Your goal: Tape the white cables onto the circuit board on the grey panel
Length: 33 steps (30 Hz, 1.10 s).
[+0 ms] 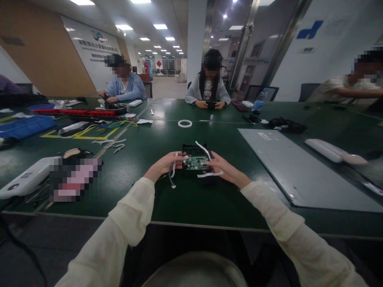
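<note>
Between my two hands, just above the green table, is a green circuit board set against a black plastic housing. My left hand grips the board's left end, thumb on top. My right hand closes on its right end, with fingers over the board's face. A white ribbon cable curves up over the housing, and a second white ribbon strip sticks out below the board. Thin grey wires with a small connector dangle under my left hand. The housing's underside is hidden.
A grey metal panel lies to the right, near a white device. At left are a white device, a blue tray and loose cable strips. A tape roll lies ahead. Other people sit around the table.
</note>
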Motion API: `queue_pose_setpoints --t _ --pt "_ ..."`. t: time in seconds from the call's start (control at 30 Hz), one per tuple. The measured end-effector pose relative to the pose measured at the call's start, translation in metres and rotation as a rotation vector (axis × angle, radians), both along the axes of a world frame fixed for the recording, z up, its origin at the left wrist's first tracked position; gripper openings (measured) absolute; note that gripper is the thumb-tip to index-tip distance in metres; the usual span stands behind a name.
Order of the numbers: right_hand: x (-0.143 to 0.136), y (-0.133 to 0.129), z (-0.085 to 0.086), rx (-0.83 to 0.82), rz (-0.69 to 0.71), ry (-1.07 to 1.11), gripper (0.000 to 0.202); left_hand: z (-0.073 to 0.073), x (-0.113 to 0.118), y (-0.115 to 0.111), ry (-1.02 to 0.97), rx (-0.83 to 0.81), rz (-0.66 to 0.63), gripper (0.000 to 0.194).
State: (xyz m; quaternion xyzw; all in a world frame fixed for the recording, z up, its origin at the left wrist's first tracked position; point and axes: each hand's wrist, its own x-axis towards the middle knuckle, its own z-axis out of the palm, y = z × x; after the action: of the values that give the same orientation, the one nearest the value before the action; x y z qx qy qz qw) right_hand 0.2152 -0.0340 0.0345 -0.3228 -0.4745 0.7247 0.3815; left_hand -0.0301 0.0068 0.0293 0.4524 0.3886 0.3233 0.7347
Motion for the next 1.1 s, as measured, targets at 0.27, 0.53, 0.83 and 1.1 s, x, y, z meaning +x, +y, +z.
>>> queue_pose_setpoints --t 0.27,0.53,0.83,1.1 --pt "0.052 0.032 -0.007 0.429 -0.501 -0.731 0.046 -0.004 0.000 0.001 0.002 0.022 0.064 0.032" --pt "0.127 0.056 -0.031 0.696 -0.823 -1.466 0.045 -0.008 -0.003 0.004 0.037 0.023 0.073 0.032" --pt "0.085 0.051 -0.030 0.899 -0.673 -1.234 0.039 -0.004 0.002 0.001 0.046 -0.018 0.169 0.019" --pt "0.039 0.029 -0.017 0.967 -0.425 -1.073 0.034 0.000 0.001 0.000 0.011 0.019 0.148 0.024"
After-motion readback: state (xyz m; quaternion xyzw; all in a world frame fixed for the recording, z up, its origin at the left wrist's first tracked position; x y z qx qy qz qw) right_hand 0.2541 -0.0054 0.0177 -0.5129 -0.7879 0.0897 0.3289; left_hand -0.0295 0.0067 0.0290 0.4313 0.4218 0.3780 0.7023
